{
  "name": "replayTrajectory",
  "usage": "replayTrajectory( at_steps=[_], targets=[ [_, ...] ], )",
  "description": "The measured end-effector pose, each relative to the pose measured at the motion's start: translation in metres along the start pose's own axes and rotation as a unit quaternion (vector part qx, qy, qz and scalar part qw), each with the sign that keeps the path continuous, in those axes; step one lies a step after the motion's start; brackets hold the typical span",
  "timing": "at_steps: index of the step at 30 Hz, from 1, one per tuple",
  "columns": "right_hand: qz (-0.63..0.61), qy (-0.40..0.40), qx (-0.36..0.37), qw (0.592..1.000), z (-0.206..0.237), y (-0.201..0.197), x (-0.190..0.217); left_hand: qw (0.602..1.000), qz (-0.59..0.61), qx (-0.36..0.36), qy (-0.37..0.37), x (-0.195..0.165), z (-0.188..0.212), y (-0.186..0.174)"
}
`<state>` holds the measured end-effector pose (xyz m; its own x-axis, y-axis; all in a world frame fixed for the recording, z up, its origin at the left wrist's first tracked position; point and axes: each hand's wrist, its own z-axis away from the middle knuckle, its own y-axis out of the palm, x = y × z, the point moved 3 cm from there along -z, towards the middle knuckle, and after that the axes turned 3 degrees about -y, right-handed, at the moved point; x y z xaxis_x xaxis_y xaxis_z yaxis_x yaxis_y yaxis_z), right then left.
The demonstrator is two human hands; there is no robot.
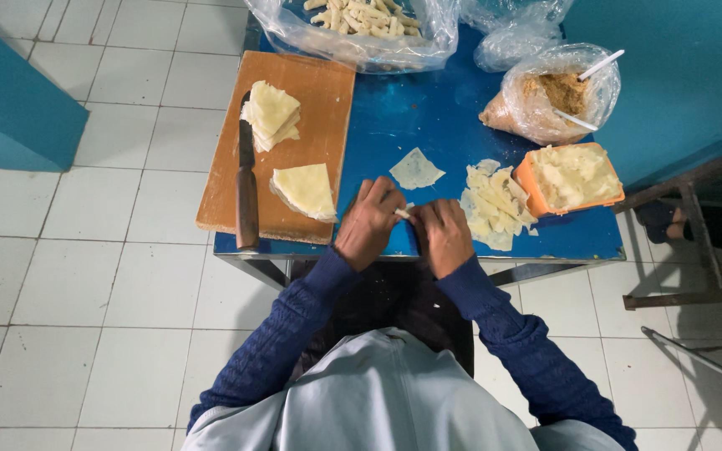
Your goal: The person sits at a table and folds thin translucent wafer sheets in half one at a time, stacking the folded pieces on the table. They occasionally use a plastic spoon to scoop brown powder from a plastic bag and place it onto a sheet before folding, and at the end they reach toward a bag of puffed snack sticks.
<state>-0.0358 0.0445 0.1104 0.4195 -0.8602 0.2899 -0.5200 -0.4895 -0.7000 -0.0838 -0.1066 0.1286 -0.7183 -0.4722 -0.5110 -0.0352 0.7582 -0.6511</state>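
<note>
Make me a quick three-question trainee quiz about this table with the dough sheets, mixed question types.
1. True or false: the knife lies on the wooden cutting board, beside two stacks of triangular dough sheets.
2. Multiple choice: what sits just to the person's right of the pile of dough scraps? A) an orange tub of pale filling B) a metal pot C) a glass jar
3. Fill in: the left hand and right hand together pinch a small pale ______ at the near edge of the blue table.

Key: 1 true; 2 A; 3 roll.
</note>
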Motion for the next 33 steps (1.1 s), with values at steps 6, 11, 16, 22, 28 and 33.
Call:
replayTrajectory(
  at_steps=[6,11,16,22,28,33],
  targets=[
    [0.017,0.005,0.003,1.000,0.002,-0.001,-0.003,0.999,-0.048,0.014,-0.004,-0.002,-0.007,0.003],
    [0.036,-0.008,-0.010,0.999,0.001,-0.002,-0.004,0.999,-0.047,0.008,-0.020,-0.004,-0.009,0.004],
    [0.030,0.009,-0.009,0.999,-0.001,-0.007,-0.005,0.998,-0.064,0.004,-0.026,-0.008,-0.014,0.006],
    [0.031,-0.015,-0.009,0.999,0.003,-0.007,-0.003,0.996,-0.057,0.015,-0.063,0.001,-0.018,0.015],
    [0.068,-0.038,0.019,0.997,0.002,0.009,-0.020,0.988,-0.071,-0.065,-0.125,0.023,-0.023,0.031],
    [-0.039,0.038,0.023,0.998,-0.002,0.016,-0.047,0.970,-0.155,-0.038,-0.184,0.042,-0.035,0.049]
  ],
)
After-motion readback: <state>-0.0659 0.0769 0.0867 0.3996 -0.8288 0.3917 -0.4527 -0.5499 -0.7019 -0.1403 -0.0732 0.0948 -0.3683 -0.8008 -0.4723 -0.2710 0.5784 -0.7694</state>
